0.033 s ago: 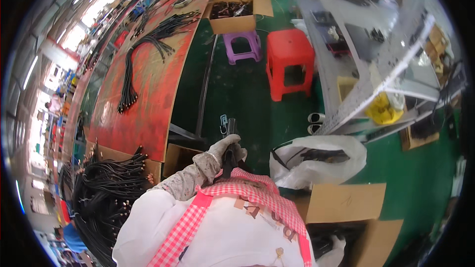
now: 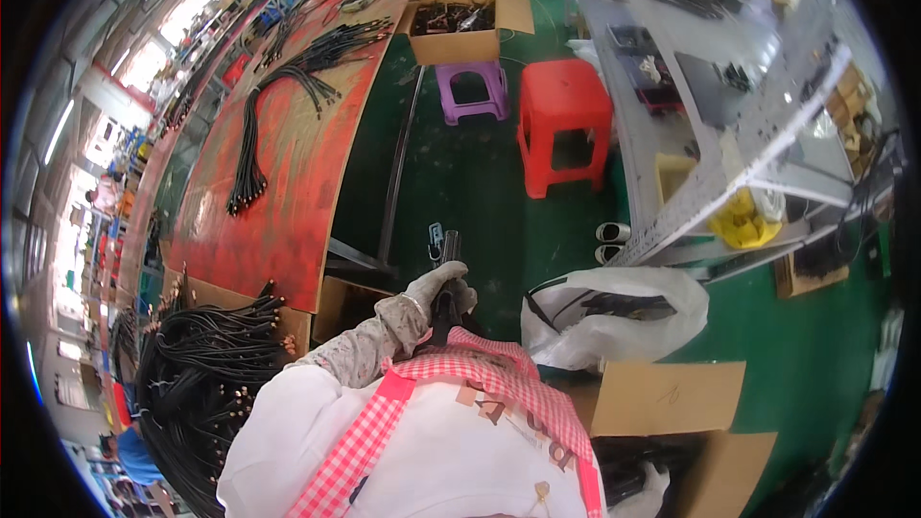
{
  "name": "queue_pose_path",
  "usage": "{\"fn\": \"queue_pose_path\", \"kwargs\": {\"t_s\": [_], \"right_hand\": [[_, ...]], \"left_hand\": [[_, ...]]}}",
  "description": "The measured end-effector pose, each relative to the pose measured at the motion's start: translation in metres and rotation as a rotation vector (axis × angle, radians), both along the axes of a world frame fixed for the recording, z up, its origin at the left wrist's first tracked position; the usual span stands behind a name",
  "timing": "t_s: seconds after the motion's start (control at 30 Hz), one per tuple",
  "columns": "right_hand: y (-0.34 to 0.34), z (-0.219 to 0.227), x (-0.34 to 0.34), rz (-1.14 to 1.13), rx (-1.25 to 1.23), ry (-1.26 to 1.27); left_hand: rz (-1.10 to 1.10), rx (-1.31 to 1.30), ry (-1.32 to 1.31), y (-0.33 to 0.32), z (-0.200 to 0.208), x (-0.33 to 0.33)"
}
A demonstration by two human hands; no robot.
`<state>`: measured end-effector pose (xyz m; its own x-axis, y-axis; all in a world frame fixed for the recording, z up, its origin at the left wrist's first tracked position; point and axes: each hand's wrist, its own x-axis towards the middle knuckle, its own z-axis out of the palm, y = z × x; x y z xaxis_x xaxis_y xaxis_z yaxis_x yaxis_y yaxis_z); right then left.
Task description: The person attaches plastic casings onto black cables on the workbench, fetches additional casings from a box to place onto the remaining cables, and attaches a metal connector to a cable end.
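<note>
My left hand, in a grey work glove with a patterned sleeve, is shut around a black cable bundle held upright in front of my chest. A small pale tag sits at the bundle's top end. The bundle's lower end runs down behind my pink-checked apron. My right hand is hidden from view.
A long red workbench on the left carries black cables. A heap of black cables lies lower left. A white bag of cables, cardboard boxes, a red stool, a purple stool and a metal rack stand around.
</note>
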<state>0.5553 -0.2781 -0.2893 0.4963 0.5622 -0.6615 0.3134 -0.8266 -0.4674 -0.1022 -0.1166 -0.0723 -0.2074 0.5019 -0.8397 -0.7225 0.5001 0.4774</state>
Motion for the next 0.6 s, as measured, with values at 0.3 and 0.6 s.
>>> {"fn": "queue_pose_path", "kwargs": {"t_s": [0.3,0.6], "right_hand": [[0.047,0.220,-0.072,-0.294,0.728,-0.305],[0.243,0.319,-0.350,0.316,1.150,0.030]], "left_hand": [[-0.009,0.052,0.069,0.042,-0.041,-0.093],[0.194,-0.028,0.897,0.052,-0.089,-0.370]]}}
